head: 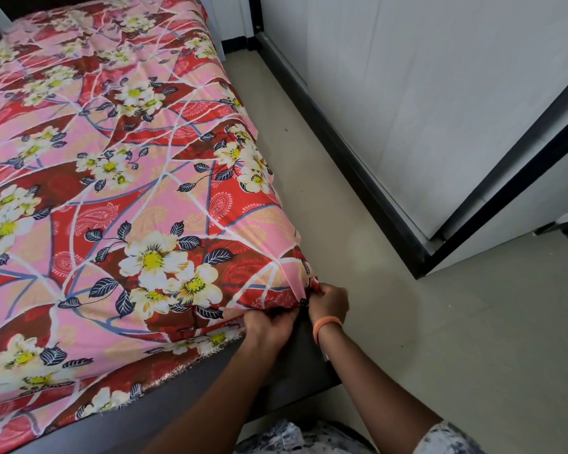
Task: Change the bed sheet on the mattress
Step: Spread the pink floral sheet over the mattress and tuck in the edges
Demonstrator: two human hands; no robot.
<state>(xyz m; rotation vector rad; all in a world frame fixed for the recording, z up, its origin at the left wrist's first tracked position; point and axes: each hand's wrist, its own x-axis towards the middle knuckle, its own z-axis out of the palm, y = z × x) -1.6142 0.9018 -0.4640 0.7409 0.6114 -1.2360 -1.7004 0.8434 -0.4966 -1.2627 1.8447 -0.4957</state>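
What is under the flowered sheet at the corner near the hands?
Below the flowered sheet a dark grey bed base shows. The mattress itself is covered. Both hands grip the corner.

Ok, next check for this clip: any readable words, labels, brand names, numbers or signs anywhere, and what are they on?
None can be read.
The bed sheet carries only a floral and paisley print, no lettering.
The orange wristband by the right hand shows no legible marking.
The wardrobe doors and the floor are bare.

Sheet [118,178] over the bed [184,398], wardrobe [423,103] to its right, floor [358,250] between.
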